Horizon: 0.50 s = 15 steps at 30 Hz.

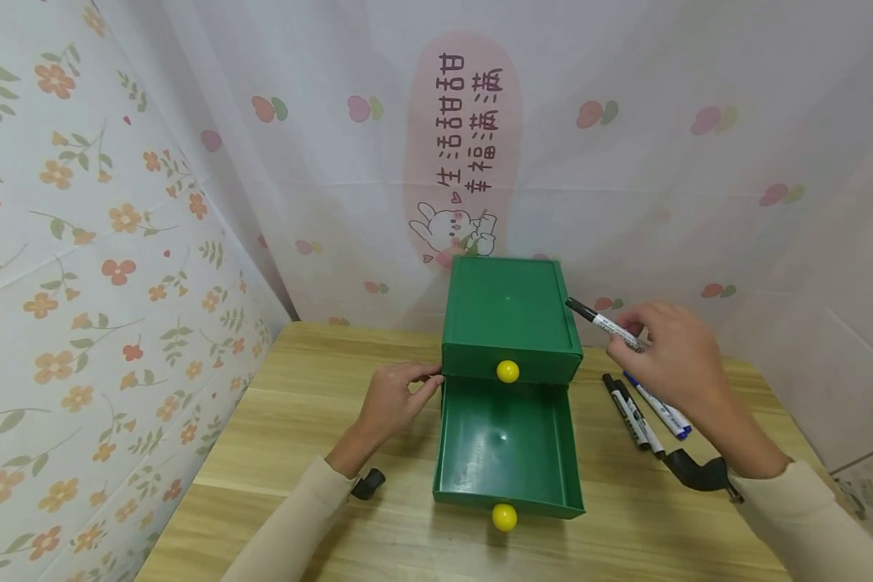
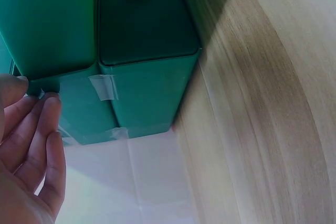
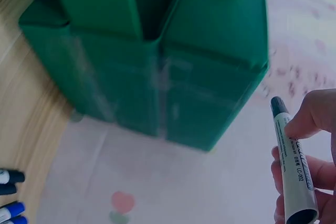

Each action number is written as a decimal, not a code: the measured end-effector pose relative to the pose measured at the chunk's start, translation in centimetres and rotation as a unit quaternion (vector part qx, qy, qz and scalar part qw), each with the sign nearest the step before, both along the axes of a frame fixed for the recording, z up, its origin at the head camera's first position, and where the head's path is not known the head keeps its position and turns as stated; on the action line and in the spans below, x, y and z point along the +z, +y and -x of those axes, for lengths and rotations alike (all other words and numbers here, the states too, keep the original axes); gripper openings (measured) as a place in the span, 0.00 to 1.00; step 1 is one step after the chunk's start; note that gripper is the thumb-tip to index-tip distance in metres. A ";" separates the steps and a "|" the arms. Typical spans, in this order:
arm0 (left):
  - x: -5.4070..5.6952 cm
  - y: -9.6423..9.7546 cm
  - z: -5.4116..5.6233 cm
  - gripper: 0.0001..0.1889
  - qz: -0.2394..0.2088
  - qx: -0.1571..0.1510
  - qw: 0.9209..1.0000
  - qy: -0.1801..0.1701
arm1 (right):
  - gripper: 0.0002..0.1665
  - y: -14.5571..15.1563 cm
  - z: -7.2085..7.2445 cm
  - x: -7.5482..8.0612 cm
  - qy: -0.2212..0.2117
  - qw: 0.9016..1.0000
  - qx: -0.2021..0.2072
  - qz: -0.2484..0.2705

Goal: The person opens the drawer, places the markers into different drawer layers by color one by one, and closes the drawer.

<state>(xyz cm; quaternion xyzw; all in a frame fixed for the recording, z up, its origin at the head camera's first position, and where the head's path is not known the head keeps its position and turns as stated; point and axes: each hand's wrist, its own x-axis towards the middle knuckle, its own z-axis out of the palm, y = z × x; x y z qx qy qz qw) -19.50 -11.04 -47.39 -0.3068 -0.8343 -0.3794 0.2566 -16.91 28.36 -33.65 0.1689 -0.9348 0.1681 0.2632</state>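
A green drawer cabinet [image 1: 509,303] with yellow knobs stands on the wooden table. Its open drawer [image 1: 505,440] juts toward me below the shut top drawer, with nothing visible inside. My left hand [image 1: 393,396] touches the cabinet's left front edge, fingertips and thumb close together there; the left wrist view shows these fingers [image 2: 39,140] extended. In my right hand [image 1: 672,352], raised beside the cabinet's right side, a white marker [image 1: 614,330] with a black cap is held between thumb and fingers. The marker [image 3: 295,169] slants in the right wrist view, its black cap pointing up.
Several markers [image 1: 634,416], with black and blue caps, lie on the table right of the cabinet. A patterned curtain [image 1: 335,186] hangs behind the table, and a floral one [image 1: 80,267] on the left. Clear tape [image 2: 105,86] runs over the cabinet's side.
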 end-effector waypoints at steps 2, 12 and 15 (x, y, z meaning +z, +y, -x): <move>0.0 0.0 0.0 0.09 0.000 0.000 1.000 0.000 | 0.08 -0.7 -0.4 0.2 0.014 1.000 0.015 -0.005; 0.2 0.0 -0.2 0.09 -0.002 -0.003 1.000 -0.007 | 0.07 -5.0 -2.7 0.3 0.067 0.992 0.102 -0.020; 0.1 0.0 -0.1 0.09 -0.002 -0.001 1.000 -0.006 | 0.06 -6.2 -3.3 0.0 0.069 0.990 0.123 -0.025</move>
